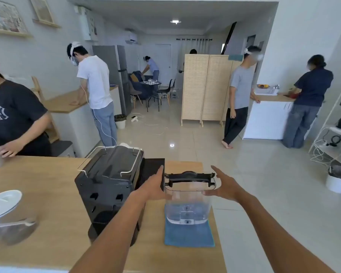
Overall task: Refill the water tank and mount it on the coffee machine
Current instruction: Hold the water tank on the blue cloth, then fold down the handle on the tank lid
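A clear plastic water tank (187, 205) with a black lid and handle stands upright on a blue cloth (189, 234), near the right end of the wooden counter. The black coffee machine (108, 186) stands just left of it. My left hand (153, 187) is at the tank's left upper side with the fingers stretched forward, the thumb against the wall. My right hand (223, 185) is at the tank's right upper side, fingers spread, thumb touching the wall. Neither hand is wrapped around the tank.
A clear water jug with a white lid (2, 203) stands at the counter's left edge. A person in a black shirt (14, 117) works at the far left of the wooden counter (47, 194). Several other people stand farther back. The counter's right edge is close to the tank.
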A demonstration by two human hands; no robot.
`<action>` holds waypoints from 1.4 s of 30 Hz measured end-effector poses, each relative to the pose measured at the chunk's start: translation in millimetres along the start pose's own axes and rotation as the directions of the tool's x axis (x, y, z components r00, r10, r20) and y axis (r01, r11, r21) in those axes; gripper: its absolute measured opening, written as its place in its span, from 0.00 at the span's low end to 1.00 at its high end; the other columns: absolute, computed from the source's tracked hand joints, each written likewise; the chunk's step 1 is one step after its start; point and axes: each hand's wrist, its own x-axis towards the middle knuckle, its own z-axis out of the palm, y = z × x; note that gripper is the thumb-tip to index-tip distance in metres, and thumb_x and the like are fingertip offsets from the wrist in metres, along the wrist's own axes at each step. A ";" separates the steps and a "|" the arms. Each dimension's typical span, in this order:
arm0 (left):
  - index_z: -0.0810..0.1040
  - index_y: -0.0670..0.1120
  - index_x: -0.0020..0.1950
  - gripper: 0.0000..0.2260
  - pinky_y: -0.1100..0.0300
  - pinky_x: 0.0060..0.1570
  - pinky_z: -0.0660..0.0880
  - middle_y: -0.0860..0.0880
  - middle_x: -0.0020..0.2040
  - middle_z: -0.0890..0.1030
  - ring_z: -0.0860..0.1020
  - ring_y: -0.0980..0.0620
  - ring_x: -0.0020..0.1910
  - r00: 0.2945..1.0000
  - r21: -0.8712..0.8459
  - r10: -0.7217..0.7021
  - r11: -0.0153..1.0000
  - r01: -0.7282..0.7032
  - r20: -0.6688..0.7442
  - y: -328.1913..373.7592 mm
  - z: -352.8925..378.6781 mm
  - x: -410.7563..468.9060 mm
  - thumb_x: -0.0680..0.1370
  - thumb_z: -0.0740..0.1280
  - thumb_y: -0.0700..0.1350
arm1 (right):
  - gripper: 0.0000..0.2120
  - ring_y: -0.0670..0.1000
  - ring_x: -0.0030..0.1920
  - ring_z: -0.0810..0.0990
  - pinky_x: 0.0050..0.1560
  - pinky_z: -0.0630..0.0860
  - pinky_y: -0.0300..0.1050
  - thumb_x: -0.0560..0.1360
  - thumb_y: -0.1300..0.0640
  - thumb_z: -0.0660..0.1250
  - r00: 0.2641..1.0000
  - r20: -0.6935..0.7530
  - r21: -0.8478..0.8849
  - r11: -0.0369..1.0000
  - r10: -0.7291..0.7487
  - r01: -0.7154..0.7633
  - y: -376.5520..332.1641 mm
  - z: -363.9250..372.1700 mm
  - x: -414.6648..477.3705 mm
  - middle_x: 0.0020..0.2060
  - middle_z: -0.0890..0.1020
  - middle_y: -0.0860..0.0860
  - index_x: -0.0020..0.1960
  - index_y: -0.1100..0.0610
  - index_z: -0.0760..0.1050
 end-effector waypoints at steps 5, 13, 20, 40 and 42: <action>0.44 0.51 0.83 0.58 0.52 0.74 0.62 0.47 0.80 0.62 0.60 0.44 0.79 0.998 -0.094 -0.036 0.995 0.031 -0.060 -11.3 15.4 4.6 0.66 0.82 0.48 | 0.56 0.55 0.73 0.68 0.69 0.64 0.48 0.61 0.44 0.82 0.998 0.019 0.074 0.995 -0.063 0.062 15.8 12.8 7.8 0.73 0.71 0.51 0.80 0.46 0.53; 0.62 0.60 0.77 0.48 0.50 0.69 0.72 0.49 0.74 0.72 0.72 0.46 0.71 0.983 -0.181 0.011 0.982 -0.045 -0.185 -17.8 38.0 20.6 0.64 0.84 0.47 | 0.50 0.52 0.64 0.74 0.65 0.70 0.44 0.64 0.51 0.82 0.990 -0.028 0.208 0.968 -0.141 0.144 34.4 29.5 16.5 0.63 0.74 0.46 0.77 0.45 0.57; 0.50 0.55 0.82 0.52 0.48 0.73 0.68 0.48 0.78 0.67 0.66 0.46 0.76 0.976 -0.414 -0.125 0.909 0.041 -0.178 -1.4 32.0 27.0 0.66 0.73 0.70 | 0.43 0.53 0.64 0.75 0.61 0.70 0.42 0.69 0.38 0.73 0.998 -0.025 0.291 0.954 -0.064 0.068 33.4 23.0 26.4 0.63 0.76 0.50 0.78 0.42 0.56; 0.79 0.44 0.60 0.25 0.52 0.56 0.81 0.47 0.51 0.86 0.84 0.49 0.53 0.871 -0.543 -0.206 0.836 -0.081 -0.447 3.4 27.3 43.6 0.66 0.83 0.41 | 0.29 0.39 0.54 0.79 0.46 0.72 0.27 0.68 0.49 0.78 0.979 -0.158 0.320 0.931 -0.132 0.177 20.3 11.0 41.4 0.55 0.81 0.39 0.66 0.45 0.72; 0.79 0.44 0.58 0.23 0.54 0.55 0.81 0.48 0.50 0.85 0.83 0.51 0.53 0.852 -0.495 -0.176 0.862 -0.108 -0.492 4.9 26.3 45.0 0.66 0.82 0.40 | 0.30 0.36 0.52 0.79 0.43 0.73 0.25 0.69 0.53 0.78 0.972 -0.175 0.330 0.921 -0.157 0.209 17.6 10.2 41.4 0.56 0.80 0.42 0.67 0.47 0.72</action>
